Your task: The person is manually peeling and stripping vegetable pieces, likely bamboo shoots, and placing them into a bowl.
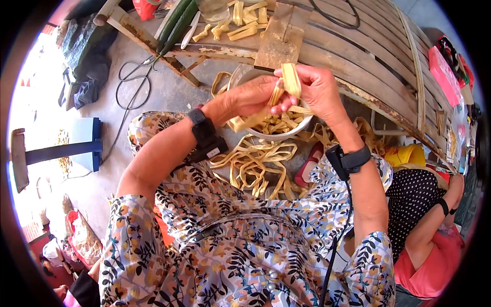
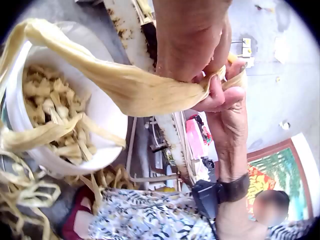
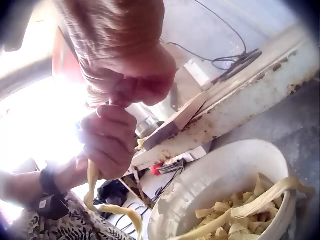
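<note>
Over a white bucket (image 1: 302,127), both hands work on a pale yellow, fibrous strip folded into a short flat bundle (image 1: 290,79). My right hand (image 1: 321,92) pinches the bundle between thumb and fingers. The left hand (image 1: 250,97) grips the strip just beside it, fingers curled. In the left wrist view, a long loose length of the strip (image 2: 135,92) trails from the hands across the bucket. Short cut yellow pieces (image 3: 245,205) fill the bottom of the bucket. In the right wrist view the fingers of both hands meet and hide the bundle.
A slatted bench (image 1: 348,56) stands beyond the bucket, bearing a wooden board (image 1: 281,43), several finished bundles (image 1: 245,30), cucumbers (image 1: 176,25) and a white-handled knife (image 1: 191,30). Long loose strips (image 1: 255,163) lie on the floor. A cable (image 1: 135,87) runs left. Another person sits at right.
</note>
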Demonstrator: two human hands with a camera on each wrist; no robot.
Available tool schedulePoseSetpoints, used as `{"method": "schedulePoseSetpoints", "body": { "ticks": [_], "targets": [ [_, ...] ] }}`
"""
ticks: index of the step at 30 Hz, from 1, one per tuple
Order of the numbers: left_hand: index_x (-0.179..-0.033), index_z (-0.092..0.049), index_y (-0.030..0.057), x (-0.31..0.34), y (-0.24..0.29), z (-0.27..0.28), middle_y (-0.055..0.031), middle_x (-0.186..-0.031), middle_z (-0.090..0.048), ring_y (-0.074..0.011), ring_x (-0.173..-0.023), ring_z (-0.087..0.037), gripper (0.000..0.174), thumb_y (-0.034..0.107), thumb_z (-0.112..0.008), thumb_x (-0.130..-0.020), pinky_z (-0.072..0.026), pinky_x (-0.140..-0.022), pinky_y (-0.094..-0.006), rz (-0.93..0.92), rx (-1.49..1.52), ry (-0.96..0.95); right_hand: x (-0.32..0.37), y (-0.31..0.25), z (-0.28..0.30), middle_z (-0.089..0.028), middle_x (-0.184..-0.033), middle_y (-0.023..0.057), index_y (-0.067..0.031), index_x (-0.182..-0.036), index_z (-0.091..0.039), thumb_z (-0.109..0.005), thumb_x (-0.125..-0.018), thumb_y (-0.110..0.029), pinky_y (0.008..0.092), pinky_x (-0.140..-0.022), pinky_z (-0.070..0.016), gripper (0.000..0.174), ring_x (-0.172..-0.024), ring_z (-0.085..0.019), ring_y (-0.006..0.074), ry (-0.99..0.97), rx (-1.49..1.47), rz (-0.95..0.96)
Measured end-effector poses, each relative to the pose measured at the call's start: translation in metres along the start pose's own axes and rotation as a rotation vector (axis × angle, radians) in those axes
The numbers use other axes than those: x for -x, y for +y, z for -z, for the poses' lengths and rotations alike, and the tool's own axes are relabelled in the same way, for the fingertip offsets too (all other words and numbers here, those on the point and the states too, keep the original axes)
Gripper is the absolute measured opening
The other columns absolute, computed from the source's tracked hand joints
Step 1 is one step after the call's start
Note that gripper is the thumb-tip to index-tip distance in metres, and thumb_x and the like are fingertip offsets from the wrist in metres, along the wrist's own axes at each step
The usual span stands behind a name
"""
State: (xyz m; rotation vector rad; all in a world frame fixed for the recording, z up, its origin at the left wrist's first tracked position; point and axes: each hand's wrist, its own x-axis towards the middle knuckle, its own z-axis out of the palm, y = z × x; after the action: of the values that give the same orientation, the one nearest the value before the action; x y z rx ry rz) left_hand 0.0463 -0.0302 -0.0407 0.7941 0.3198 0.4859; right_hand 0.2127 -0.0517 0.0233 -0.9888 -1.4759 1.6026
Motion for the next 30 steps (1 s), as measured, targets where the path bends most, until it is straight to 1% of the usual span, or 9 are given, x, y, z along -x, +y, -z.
{"method": "schedulePoseSetpoints", "body": {
  "ticks": [2, 6, 11, 14, 17, 20, 23, 26, 30],
  "targets": [
    [-0.093, -0.055, -0.0019, -0.001, -0.003, -0.01, -0.005, -0.073, -0.056, -0.0085, -0.05, -0.044, 0.041, 0.038, -0.049, -0.086, -0.0365, -0.046, -0.019, 0.086, 0.147, 0.003, 0.002, -0.002, -0.001, -0.058, -0.068, 0.0004, 0.0002, -0.096, -0.062, -0.065, -0.078, -0.016, 0.0193, -0.05, -0.0425, 0.024, -0.058, -0.052, 0.0043, 0.025, 0.056, -0.072],
    [-0.089, -0.053, -0.0026, -0.004, 0.0, -0.011, -0.0043, -0.071, -0.054, -0.008, -0.052, -0.044, 0.03, 0.027, -0.049, -0.089, -0.0357, -0.046, -0.019, 0.001, 0.198, -0.016, -0.007, 0.02, 0.011, -0.059, -0.08, -0.0004, -0.0012, -0.098, -0.062, -0.062, -0.08, -0.011, 0.0205, -0.05, -0.0445, 0.021, -0.056, -0.055, 0.0086, 0.11, 0.449, 0.275],
    [-0.094, -0.054, -0.0027, -0.012, 0.006, -0.021, -0.0043, -0.073, -0.056, -0.0064, -0.052, -0.048, 0.021, 0.018, -0.05, -0.089, -0.0411, -0.048, -0.0168, -0.16, 0.003, 0.554, -0.011, 0.022, 0.015, -0.058, -0.071, 0.0082, -0.0051, -0.089, -0.062, -0.067, -0.071, -0.017, 0.0292, -0.054, -0.0429, 0.022, -0.057, -0.055, 0.0205, 0.5, 1.046, 0.67],
    [-0.091, -0.058, -0.0025, -0.009, 0.015, -0.033, -0.0038, -0.072, -0.059, -0.0063, -0.056, -0.052, 0.018, 0.013, -0.05, -0.088, -0.0428, -0.049, -0.0169, -0.296, -0.286, 0.785, -0.008, 0.014, 0.002, -0.055, -0.063, 0.0105, -0.0074, -0.086, -0.062, -0.064, -0.072, -0.016, 0.0326, -0.052, -0.0413, 0.017, -0.056, -0.055, 0.0245, 0.468, 0.883, 0.257],
    [-0.092, -0.059, -0.0017, -0.004, 0.018, -0.034, -0.0029, -0.07, -0.058, -0.006, -0.053, -0.051, 0.018, 0.014, -0.05, -0.088, -0.0423, -0.048, -0.0171, -0.328, -0.491, 0.805, -0.02, 0.022, 0.005, -0.053, -0.057, 0.0125, -0.0087, -0.085, -0.062, -0.063, -0.073, -0.016, 0.0359, -0.05, -0.0399, 0.014, -0.055, -0.054, 0.0279, 0.369, 0.538, 0.098],
    [-0.09, -0.059, -0.0018, -0.003, 0.016, -0.033, -0.0024, -0.067, -0.057, -0.0059, -0.051, -0.051, 0.018, 0.014, -0.05, -0.088, -0.041, -0.046, -0.0174, -0.375, -0.58, 0.847, -0.014, 0.006, -0.003, -0.053, -0.057, 0.0127, -0.0085, -0.084, -0.063, -0.062, -0.073, -0.015, 0.035, -0.048, -0.0399, 0.013, -0.05, -0.054, 0.0263, 0.371, 0.753, 0.078],
    [-0.089, -0.058, -0.0028, -0.002, 0.017, -0.036, -0.0021, -0.065, -0.056, -0.0058, -0.05, -0.05, 0.02, 0.015, -0.049, -0.089, -0.0396, -0.045, -0.0179, -0.401, -0.66, 0.875, -0.015, 0.007, -0.002, -0.055, -0.055, 0.0092, -0.0056, -0.082, -0.064, -0.062, -0.076, -0.015, 0.0306, -0.044, -0.0392, 0.011, -0.046, -0.053, 0.0188, 0.382, 1.073, 0.281],
    [-0.086, -0.058, -0.0029, -0.001, 0.016, -0.041, -0.0021, -0.063, -0.055, -0.0058, -0.05, -0.051, 0.021, 0.016, -0.049, -0.089, -0.0388, -0.044, -0.0185, -0.444, -0.747, 0.851, -0.025, 0.02, 0.009, -0.058, -0.056, 0.0035, -0.0024, -0.079, -0.065, -0.062, -0.079, -0.016, 0.0271, -0.044, -0.0389, 0.014, -0.046, -0.051, 0.0103, 0.175, 0.304, -0.025],
    [-0.085, -0.054, -0.0028, 0.0, 0.018, -0.031, -0.0034, -0.064, -0.057, -0.0076, -0.051, -0.054, 0.023, 0.02, -0.052, -0.088, -0.0397, -0.044, -0.0197, -0.308, -0.765, 0.763, -0.022, 0.019, 0.012, -0.06, -0.062, 0.0008, 0.0019, -0.075, -0.064, -0.064, -0.076, -0.014, 0.0229, -0.049, -0.0407, 0.016, -0.051, -0.047, 0.0057, 0.149, 0.246, -0.192]
  ]
}}
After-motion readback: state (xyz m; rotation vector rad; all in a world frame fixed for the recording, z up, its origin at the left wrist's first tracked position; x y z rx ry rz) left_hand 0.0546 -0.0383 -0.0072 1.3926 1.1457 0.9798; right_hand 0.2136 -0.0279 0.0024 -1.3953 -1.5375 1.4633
